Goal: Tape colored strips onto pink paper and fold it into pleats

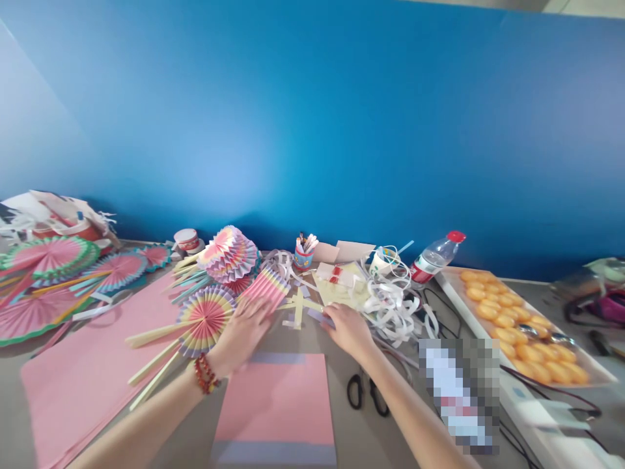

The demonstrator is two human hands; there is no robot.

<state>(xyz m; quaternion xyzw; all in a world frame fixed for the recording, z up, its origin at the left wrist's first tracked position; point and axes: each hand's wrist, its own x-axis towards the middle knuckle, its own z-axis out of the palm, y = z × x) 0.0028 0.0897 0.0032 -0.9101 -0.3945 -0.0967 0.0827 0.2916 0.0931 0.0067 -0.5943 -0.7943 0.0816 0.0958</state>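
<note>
My left hand [250,329], with a beaded bracelet at the wrist, lies with fingers stretched over the near end of a pleated pink-and-yellow paper [269,284]. My right hand [349,331] has its thumb and fingers closed at the end of a small purple paper strip [316,316]. Pale yellow strips [299,306] lie crossed just left of it. Below and between my hands is a flat pink sheet [278,404] with purple bands along its top and bottom edges. A round pleated fan [206,319] with pale sticks lies beside my left hand.
Large pink sheets [97,365] and more paper fans [51,257] spread leftward. Black-handled scissors [367,394] lie under my right forearm. Behind are a pen cup [303,257], curled white strips [395,309] and a bottle [436,257]. A tray of orange domes [449,277] stands right.
</note>
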